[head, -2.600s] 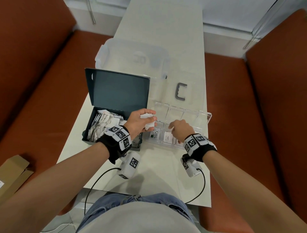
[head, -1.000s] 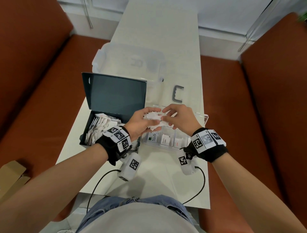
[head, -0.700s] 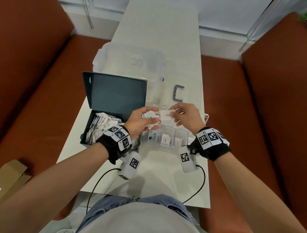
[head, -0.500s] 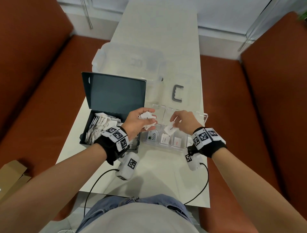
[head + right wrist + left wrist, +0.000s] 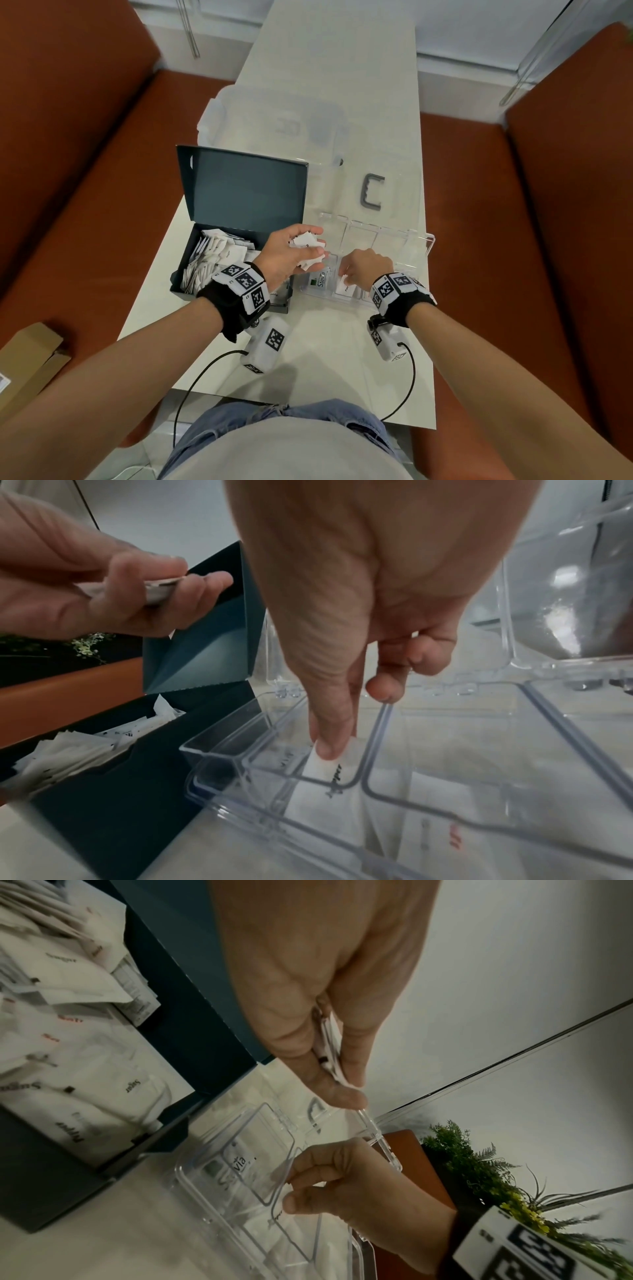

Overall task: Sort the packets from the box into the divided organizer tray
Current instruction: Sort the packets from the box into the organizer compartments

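A clear tub (image 5: 274, 126) sits mid-table; a grey handle (image 5: 371, 192) lies near the table's right edge.

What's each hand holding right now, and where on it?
Left hand grips a small stack of white packets by one end, between thumb and fingers. Right hand pinches one pepper packet by its top edge, inside the organizer tray.

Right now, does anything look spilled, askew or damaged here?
Nothing stands out. The white paper packets lie jumbled inside the dark blue cardboard box, none spilled. The right hand is lowering one packet into the clear plastic divided tray.
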